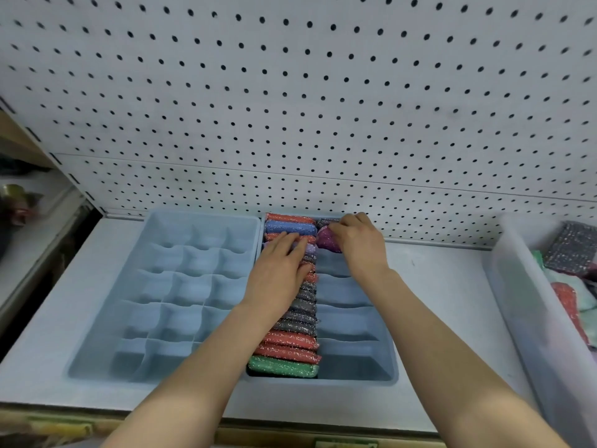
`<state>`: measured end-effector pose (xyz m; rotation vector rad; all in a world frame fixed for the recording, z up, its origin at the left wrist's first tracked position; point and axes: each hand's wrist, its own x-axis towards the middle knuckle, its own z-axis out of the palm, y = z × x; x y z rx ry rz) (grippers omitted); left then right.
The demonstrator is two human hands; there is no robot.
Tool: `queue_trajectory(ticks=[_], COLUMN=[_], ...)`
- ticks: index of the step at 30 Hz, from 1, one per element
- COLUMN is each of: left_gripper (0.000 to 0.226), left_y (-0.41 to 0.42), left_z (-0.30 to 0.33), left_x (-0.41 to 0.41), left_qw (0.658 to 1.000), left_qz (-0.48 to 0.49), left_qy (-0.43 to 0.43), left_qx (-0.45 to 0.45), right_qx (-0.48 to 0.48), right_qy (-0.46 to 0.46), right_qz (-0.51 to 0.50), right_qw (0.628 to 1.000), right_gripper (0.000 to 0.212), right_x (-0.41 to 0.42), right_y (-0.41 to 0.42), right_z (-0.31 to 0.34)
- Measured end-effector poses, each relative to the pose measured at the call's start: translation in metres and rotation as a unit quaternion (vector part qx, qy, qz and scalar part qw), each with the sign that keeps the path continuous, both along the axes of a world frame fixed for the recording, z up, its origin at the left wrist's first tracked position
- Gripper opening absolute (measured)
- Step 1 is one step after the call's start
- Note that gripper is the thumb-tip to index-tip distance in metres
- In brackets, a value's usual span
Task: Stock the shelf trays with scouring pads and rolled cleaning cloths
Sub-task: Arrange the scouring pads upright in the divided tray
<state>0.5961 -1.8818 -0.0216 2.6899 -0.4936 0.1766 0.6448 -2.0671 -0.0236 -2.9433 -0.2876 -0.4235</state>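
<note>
A: Scouring pads [287,337] — where, how many?

B: Stood on edge in one row down the left column of the right tray [387,360]. Nearest is 1 green [283,367], then 2 red, then several grey glitter ones, 2 red and 1 blue at the far end. Middle of the row is under the hand, so no total count.

A: Trays?

B: 2 blue divided trays side by side on the shelf [445,286]. Left tray [106,321] has bare cells. Right column of the right tray is bare in the near cells.

A: Hands?

B: Left hand [277,273] lies flat on the row, fingers straight and spread, pressing the pads. Right hand [358,240] has curled fingers pinching 1 magenta pad [326,239] at the far cell of the right column.

A: Farther out?

B: 1 clear bin [517,302] at right with more pads, white pegboard [290,92] behind.
</note>
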Motion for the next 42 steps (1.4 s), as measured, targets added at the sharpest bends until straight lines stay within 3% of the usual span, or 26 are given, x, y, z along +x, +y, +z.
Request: queue_trajectory(ticks=[5, 11, 15, 20, 25, 29, 31, 33, 35, 37, 39, 40, 42], left_gripper=[0.049, 0.041, 0.035, 0.031, 0.036, 0.039, 0.039, 0.039, 0.040, 0.042, 0.049, 0.055, 0.071], left_y=[0.002, -0.011, -0.052, -0.150, -0.275, -0.352, -0.372, -0.381, -0.383, -0.384, -0.386, -0.388, -0.391], left_z=[0.005, 0.027, 0.041, 0.057, 0.077, 0.073, 0.068, 0.065, 0.065, 0.067, 0.073, 0.077, 0.088], left_x=[0.002, -0.011, -0.043, -0.091, -0.133, -0.148, -0.152, -0.155, -0.157, -0.158, -0.159, -0.159, -0.159], left_qw=[1.000, 0.999, 0.992, 0.973, 0.960, 0.956, 0.961, 0.966, 0.970, 0.971, 0.965, 0.952, 0.899], left_qz=[-0.008, -0.039, -0.102, -0.190, -0.241, -0.271, -0.258, -0.238, -0.223, -0.214, -0.198, -0.190, -0.176], left_qy=[0.013, 0.020, 0.033, 0.045, 0.060, 0.074, 0.080, 0.084, 0.086, 0.093, 0.124, 0.166, 0.275], left_qx=[0.003, -0.031, -0.064, -0.125, -0.128, -0.079, -0.063, -0.053, -0.048, -0.058, -0.122, -0.176, -0.293], right_qx=[0.082, 0.088, 0.121, 0.151, 0.025, -0.009, -0.018, -0.016, 0.022, 0.093, 0.196, 0.282, 0.489], right_qy=[0.029, 0.020, 0.042, -0.024, 0.098, 0.259, 0.284, 0.262, 0.225, 0.182, 0.144, 0.135, 0.139], right_qz=[0.013, -0.038, -0.095, -0.214, -0.389, -0.403, -0.375, -0.363, -0.354, -0.336, -0.291, -0.254, -0.161], right_qw=[0.996, 0.995, 0.987, 0.965, 0.916, 0.878, 0.882, 0.894, 0.908, 0.919, 0.925, 0.915, 0.846], right_gripper=[0.037, 0.036, 0.037, 0.038, 0.054, 0.093, 0.090, 0.068, 0.051, 0.049, 0.044, 0.039, 0.031], right_x=[-0.017, -0.104, -0.177, -0.246, -0.300, -0.312, -0.309, -0.303, -0.298, -0.293, -0.288, -0.285, -0.278], right_y=[-0.009, -0.046, -0.093, -0.198, -0.332, -0.379, -0.384, -0.388, -0.395, -0.400, -0.401, -0.399, -0.394], right_z=[0.013, 0.040, 0.059, 0.090, 0.105, 0.081, 0.066, 0.066, 0.081, 0.107, 0.131, 0.140, 0.150])
